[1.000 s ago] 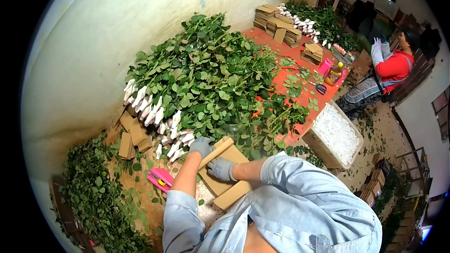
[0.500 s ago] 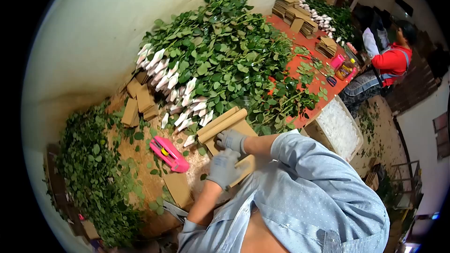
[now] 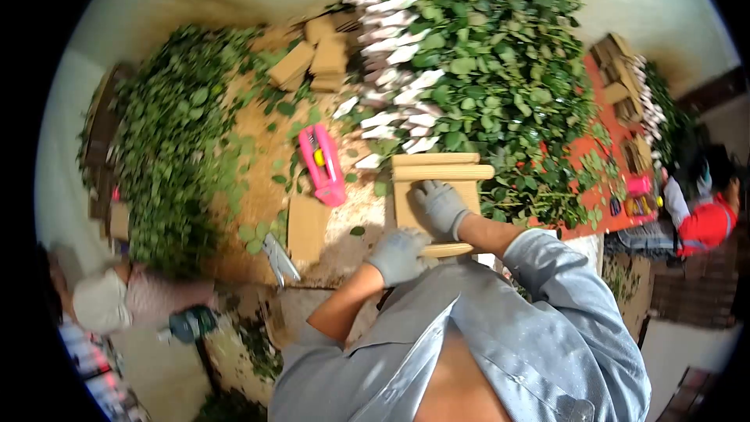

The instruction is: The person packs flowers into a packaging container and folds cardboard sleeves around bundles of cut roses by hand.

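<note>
A corrugated cardboard sheet lies in front of me at the table's near edge, with rolled or folded ridges at its far end and a curled flap at the near end. My right hand, in a grey glove, rests flat on the sheet with fingers extended. At the left end of the near flap, my gloved left hand has its fingers curled on the cardboard; its fingertips are partly hidden. Left of the sheet lie a pink tape dispenser, a flat cardboard piece and a grey metal stapler.
Wrapped white flower heads with leafy stems are piled at the back. More foliage covers the left side. Cardboard pieces are stacked behind the dispenser. A co-worker in red is at right; another person's sleeve shows at left.
My view has turned, so the table appears shifted and rotated. My right hand now lies flatter on the sheet. My left hand stays at the near flap.
</note>
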Motion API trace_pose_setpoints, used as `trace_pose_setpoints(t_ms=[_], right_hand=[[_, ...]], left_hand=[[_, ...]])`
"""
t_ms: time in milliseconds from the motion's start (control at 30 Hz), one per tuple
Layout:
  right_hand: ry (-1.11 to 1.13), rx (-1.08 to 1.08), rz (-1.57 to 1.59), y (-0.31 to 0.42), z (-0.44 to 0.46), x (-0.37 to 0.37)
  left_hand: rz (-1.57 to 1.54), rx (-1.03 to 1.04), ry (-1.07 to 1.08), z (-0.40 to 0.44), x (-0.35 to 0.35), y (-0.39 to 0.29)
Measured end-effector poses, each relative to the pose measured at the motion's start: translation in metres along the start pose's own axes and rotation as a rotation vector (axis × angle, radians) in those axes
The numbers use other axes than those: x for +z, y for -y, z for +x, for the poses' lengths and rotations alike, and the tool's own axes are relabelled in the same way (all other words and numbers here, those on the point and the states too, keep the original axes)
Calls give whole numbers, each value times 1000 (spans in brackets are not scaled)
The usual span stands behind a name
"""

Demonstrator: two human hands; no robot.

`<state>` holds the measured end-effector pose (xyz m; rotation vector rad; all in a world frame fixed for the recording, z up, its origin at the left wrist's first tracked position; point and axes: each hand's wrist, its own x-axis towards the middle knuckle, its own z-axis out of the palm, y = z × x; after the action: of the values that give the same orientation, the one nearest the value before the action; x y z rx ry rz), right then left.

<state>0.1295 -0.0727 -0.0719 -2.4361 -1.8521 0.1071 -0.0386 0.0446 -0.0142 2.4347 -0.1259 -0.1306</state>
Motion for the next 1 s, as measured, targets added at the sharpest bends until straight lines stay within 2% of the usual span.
trace_pose_setpoints(t_ms=[33,67,100,200,233,300,333,400,433,567,667,733,767,833,867,900,967,1000], right_hand=[[62,30,7,2,1,-6],[122,60,9,3,3,-8],[125,33,-2,1,3,-2],[154,34,-26,-1,4,-4],[168,37,-31,0,5,-7],[173,27,-38,2,6,-10],[181,38,-43,2,6,-11],[151,28,-63,1,5,-4],[126,24,-85,1,5,-5],[161,41,-58,2,3,-6],[100,38,-69,1,3,-6],[63,20,-38,1,1,-5],[68,29,-40,2,1,-6],[62,43,-22,2,1,-8],[52,24,-9,2,1,-8],[66,27,-20,2,1,-8],[88,54,-12,3,0,-10],[106,45,-7,2,0,-10]], left_hand=[[-136,-56,16,-5,-21,3],[-131,-119,-15,-8,-31,16],[-239,-284,-65,-15,-42,28],[121,-587,-416,-49,-48,90],[176,-783,-280,-55,-72,88],[399,-994,-358,-76,-57,118],[404,-999,-364,-83,-53,125],[446,-1196,-210,-92,-48,131],[485,-1226,-176,-94,-44,132],[444,-1249,-81,-97,-36,130],[483,-1251,-79,-93,-46,116],[353,-1280,-261,-94,-59,102],[361,-1256,-242,-96,-63,95],[360,-1204,-536,-101,-69,88],[366,-1176,-512,-104,-65,89],[397,-1017,-720,-107,-61,92],[406,-832,-908,-89,-64,77],[-25,-671,-981,-77,-61,61]])
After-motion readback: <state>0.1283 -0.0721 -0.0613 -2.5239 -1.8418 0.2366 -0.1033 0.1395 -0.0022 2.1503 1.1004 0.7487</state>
